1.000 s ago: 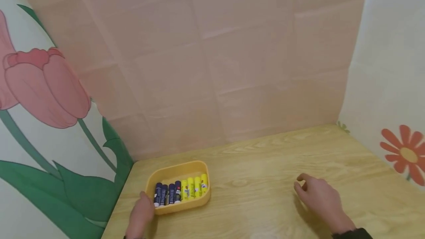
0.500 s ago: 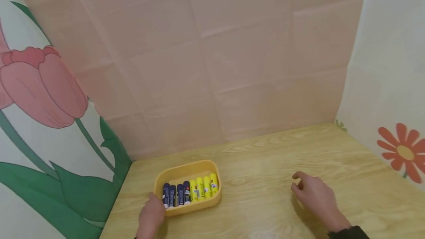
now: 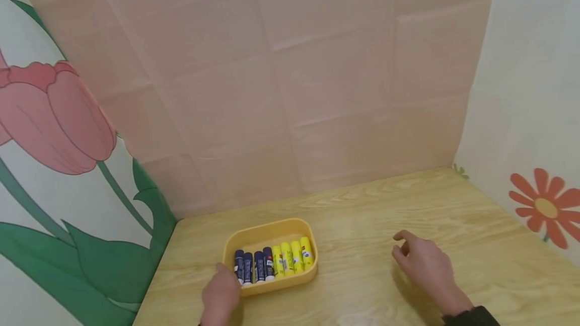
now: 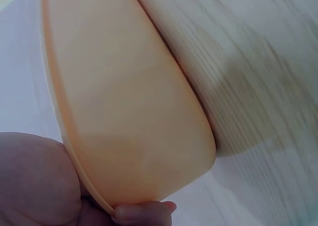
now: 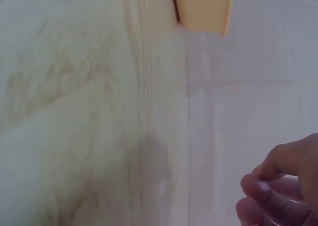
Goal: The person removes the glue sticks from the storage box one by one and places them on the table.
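A yellow plastic tray (image 3: 278, 286) with rounded corners sits left of centre on the table in the head view. Inside it lie several dark blue sticks (image 3: 259, 265) with white ends, which look like glue sticks, beside several yellow sticks (image 3: 292, 257) of similar shape. My left hand (image 3: 221, 293) holds the tray by its near left corner. In the left wrist view, the thumb and a finger (image 4: 144, 212) grip the tray's rim from two sides. Well to the tray's right, my right hand (image 3: 426, 268) hovers above the table with loosely curled fingers and nothing in them.
The wood-grain table (image 3: 362, 215) ends at a pink sheet (image 3: 281, 89) hung behind it. A wall panel with painted tulips (image 3: 77, 114) stands left, and a white panel with a red flower (image 3: 546, 208) stands right.
The tray has slid rightward across the table with my left hand on its corner. The right hand has shifted only slightly in the picture, as the view itself turned a little.
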The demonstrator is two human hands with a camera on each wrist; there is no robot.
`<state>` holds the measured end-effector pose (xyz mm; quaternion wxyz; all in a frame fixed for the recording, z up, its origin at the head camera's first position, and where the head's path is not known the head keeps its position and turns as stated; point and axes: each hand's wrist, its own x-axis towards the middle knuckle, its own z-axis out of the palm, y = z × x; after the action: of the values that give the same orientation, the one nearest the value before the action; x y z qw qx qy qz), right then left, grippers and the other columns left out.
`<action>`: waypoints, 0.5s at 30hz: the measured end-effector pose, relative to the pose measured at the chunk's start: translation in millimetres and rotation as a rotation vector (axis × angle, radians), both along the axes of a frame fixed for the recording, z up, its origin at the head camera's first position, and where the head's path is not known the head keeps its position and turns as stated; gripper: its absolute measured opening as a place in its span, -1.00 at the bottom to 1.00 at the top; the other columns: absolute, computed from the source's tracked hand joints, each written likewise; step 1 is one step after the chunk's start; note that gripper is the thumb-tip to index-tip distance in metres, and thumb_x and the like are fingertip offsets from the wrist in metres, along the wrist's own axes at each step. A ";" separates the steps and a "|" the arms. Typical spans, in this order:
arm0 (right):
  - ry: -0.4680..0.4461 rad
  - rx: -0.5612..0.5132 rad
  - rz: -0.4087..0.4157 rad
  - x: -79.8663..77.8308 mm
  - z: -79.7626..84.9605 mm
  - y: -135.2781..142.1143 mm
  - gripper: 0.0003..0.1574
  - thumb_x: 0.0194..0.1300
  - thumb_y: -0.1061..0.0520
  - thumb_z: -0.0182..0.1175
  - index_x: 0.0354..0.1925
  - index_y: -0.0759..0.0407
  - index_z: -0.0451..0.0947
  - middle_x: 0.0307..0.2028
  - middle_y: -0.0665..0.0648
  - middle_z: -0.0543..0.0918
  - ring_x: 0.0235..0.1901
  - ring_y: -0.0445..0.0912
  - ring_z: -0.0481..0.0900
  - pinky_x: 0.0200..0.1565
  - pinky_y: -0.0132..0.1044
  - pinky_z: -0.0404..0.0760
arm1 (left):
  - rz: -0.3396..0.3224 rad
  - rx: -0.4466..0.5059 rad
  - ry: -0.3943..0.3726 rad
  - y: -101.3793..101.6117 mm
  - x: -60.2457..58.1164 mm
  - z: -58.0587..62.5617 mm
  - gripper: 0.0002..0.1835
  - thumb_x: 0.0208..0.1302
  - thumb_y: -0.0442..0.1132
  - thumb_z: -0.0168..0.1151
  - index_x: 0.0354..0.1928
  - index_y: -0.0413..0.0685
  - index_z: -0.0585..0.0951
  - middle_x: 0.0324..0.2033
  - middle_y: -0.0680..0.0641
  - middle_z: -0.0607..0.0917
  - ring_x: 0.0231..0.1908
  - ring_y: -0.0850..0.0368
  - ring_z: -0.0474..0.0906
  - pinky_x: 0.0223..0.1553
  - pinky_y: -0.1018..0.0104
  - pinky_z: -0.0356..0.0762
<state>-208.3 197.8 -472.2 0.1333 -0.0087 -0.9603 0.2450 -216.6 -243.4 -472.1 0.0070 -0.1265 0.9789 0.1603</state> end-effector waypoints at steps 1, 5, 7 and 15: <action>0.001 -0.005 0.004 0.5 0.7 -0.7 -0.60 0.24 0.11 0.16 0.02 0.24 0.57 -0.42 0.00 0.71 -0.62 -0.18 0.43 -0.64 -0.23 0.36 | -0.002 0.000 0.000 2.7 0.4 0.1 -0.60 0.39 -0.33 -0.09 0.10 -0.58 0.29 -0.47 -0.33 0.64 -0.42 -0.23 0.65 -0.36 -0.13 0.59; 0.000 -0.026 0.010 2.8 1.6 -4.3 -0.54 0.28 0.09 0.18 0.11 0.24 0.53 -0.43 -0.01 0.69 -0.65 -0.18 0.38 -0.67 -0.24 0.33 | 0.002 -0.008 -0.023 13.7 2.3 1.8 -0.55 0.38 -0.30 -0.01 0.14 -0.58 0.28 -0.49 -0.29 0.61 -0.45 -0.18 0.63 -0.37 -0.09 0.58; -0.002 -0.033 0.011 3.4 1.6 -6.4 -0.52 0.29 0.07 0.19 0.14 0.23 0.52 -0.44 -0.02 0.68 -0.66 -0.19 0.38 -0.67 -0.25 0.33 | 0.004 -0.011 -0.031 18.7 3.1 2.5 -0.51 0.37 -0.29 0.02 0.16 -0.59 0.27 -0.49 -0.28 0.60 -0.46 -0.16 0.61 -0.38 -0.07 0.58; -0.014 -0.045 0.025 4.4 3.2 -14.1 -0.49 0.29 0.04 0.23 0.16 0.22 0.51 -0.46 -0.04 0.66 -0.66 -0.18 0.38 -0.68 -0.25 0.32 | 0.006 -0.022 -0.010 35.4 6.0 3.4 -0.58 0.37 -0.29 0.02 0.09 -0.54 0.32 -0.51 -0.26 0.59 -0.47 -0.15 0.61 -0.41 -0.05 0.58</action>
<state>-203.9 183.6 -469.0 0.1234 -0.0016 -0.9555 0.2679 -210.6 -208.0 -468.7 0.0099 -0.1301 0.9802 0.1489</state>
